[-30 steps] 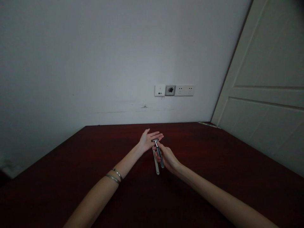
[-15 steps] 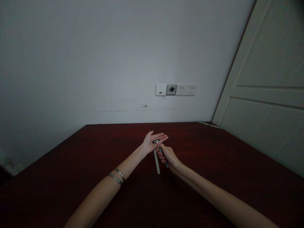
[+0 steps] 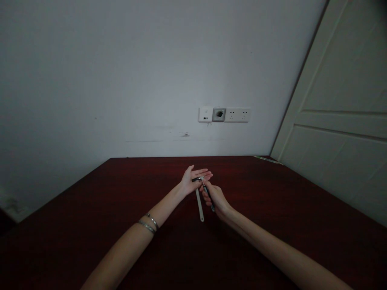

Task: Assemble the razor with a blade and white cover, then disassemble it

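Observation:
My left hand [image 3: 188, 182] is held palm up over the table, fingers stretched out. Resting at or just above that palm is the dark and shiny metal head of a small T-shaped tool, which looks like a hammer [image 3: 198, 179]; touch cannot be made out. My right hand [image 3: 215, 198] wraps its fingers round the dark handle, the thumb lying along the metal neck. Below the hands a thin pale strip [image 3: 200, 209] with a hole at its near end lies on the table, its far end hidden behind my left hand.
The dark red-brown table [image 3: 151, 173] reaches to the white wall [image 3: 151, 80]. Wall sockets [image 3: 237, 115] sit above its far edge. A pale panelled door [image 3: 338, 141] stands along the right, and a patterned strip [image 3: 267, 160] lies at the back right corner.
The hammer's head has turned a little and shifted slightly left over my left palm. Both hands otherwise stay nearly where they were.

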`<state>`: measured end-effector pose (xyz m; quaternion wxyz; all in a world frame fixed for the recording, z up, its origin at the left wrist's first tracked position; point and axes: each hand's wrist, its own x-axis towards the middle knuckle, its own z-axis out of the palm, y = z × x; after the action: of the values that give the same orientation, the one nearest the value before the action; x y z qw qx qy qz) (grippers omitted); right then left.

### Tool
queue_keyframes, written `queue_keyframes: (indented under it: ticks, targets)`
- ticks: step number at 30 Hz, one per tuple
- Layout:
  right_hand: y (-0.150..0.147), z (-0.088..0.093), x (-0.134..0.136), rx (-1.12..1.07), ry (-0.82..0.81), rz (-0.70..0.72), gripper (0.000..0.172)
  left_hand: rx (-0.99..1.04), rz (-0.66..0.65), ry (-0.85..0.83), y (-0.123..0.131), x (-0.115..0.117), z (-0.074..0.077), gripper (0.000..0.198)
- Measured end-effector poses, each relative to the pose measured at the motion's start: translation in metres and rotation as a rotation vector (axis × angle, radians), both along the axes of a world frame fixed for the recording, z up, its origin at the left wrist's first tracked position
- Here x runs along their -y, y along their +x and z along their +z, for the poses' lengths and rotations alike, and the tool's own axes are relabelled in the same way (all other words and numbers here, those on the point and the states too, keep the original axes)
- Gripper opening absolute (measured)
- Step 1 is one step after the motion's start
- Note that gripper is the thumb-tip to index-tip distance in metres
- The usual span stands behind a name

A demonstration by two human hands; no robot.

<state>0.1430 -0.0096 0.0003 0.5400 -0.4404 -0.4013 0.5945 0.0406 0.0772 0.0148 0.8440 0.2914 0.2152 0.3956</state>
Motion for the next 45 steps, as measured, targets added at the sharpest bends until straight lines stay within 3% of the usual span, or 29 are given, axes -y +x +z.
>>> queue_keyframes:
  ticks: [4, 13, 35, 45]
  targets:
    - [0.001, 0.000, 0.000, -0.005, 0.009, 0.010, 0.040, -0.154, -0.011, 0.092, -0.023, -0.019, -0.009, 0.055]
    - [-0.001, -0.005, -0.001, -0.014, 0.010, 0.039, 0.043, -0.345, 0.134, 0.196, -0.066, -0.044, -0.033, 0.054]
    - [-0.002, -0.006, 0.000, -0.002, 0.060, 0.049, 0.043, -0.478, 0.181, 0.368, -0.063, -0.042, -0.037, 0.057]
    - [0.000, -0.008, -0.008, -0.048, 0.053, 0.064, 0.042, -0.445, 0.181, 0.340, -0.063, -0.047, -0.040, 0.058]
